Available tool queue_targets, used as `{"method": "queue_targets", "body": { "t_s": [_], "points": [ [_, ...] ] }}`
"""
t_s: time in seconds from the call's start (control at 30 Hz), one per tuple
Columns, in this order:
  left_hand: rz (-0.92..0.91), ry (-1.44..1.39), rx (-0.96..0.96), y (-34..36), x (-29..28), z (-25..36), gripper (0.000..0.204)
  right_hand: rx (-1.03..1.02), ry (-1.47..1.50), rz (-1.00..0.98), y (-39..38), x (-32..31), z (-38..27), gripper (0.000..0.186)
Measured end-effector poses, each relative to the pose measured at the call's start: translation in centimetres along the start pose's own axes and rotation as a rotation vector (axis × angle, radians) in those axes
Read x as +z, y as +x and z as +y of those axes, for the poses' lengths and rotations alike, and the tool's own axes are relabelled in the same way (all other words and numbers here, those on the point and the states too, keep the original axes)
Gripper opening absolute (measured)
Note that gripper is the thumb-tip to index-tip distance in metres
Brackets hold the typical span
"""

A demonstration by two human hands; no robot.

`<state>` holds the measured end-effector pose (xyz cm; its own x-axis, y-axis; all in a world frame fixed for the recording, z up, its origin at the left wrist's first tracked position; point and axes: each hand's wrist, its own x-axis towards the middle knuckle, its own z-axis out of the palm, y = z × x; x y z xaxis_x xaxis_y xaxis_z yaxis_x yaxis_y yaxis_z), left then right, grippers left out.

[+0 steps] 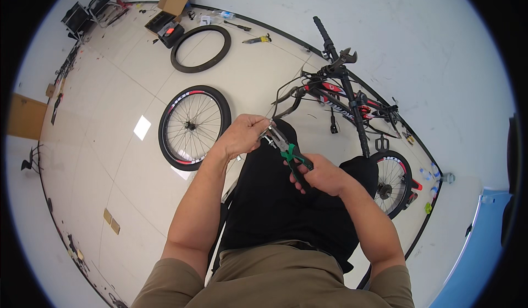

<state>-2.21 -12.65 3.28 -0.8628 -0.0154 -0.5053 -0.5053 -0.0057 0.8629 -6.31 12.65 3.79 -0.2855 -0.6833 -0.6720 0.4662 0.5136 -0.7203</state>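
Observation:
My left hand (242, 135) pinches a small silver metal part (270, 141) at the end of a thin black cable (274, 111), over my black trouser legs. My right hand (322, 175) is closed round the green-and-black handles of pliers (294, 159), whose metal jaws reach up to that part beside my left fingertips. Whether the jaws grip the cable or the part, I cannot tell. The cable runs up to a red-and-black bicycle (341, 102) lying just beyond my knees, with an adjustable wrench (346, 56) on top near its handlebar (357, 126).
A loose wheel (190, 126) lies left of me, a tyre (224, 48) beyond it. An open cardboard box (173, 0), black case (170, 33) and yellow-handled tool (256, 39) are along the far wall. Folded chairs (77, 19) stand far left. The bicycle's rear wheel (385, 192) is by my right knee.

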Motion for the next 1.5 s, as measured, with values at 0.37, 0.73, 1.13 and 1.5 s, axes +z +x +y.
{"method": "queue_targets", "body": {
  "t_s": [0.37, 0.73, 1.13, 1.5],
  "points": [
    [0.043, -0.148, -0.033, -0.2, 0.4, 0.7, 0.030, -0.087, -0.035, -0.009, -1.4, -1.2, 0.0, 0.054],
    [-0.056, -0.648, -0.068, -0.6, 4.2, 3.3, 0.030, -0.242, -0.652, 0.505, -5.7, -3.4, -0.3, 0.067],
    [-0.146, -0.784, -0.053, 1.5, 11.7, -1.4, 0.034, -0.094, -0.649, 0.503, -8.3, -5.2, 2.1, 0.059],
    [-0.241, -0.681, -0.059, 1.6, 11.1, -2.0, 0.037, -0.151, -0.960, 0.521, -10.4, -4.8, 3.0, 0.074]
  ]
}}
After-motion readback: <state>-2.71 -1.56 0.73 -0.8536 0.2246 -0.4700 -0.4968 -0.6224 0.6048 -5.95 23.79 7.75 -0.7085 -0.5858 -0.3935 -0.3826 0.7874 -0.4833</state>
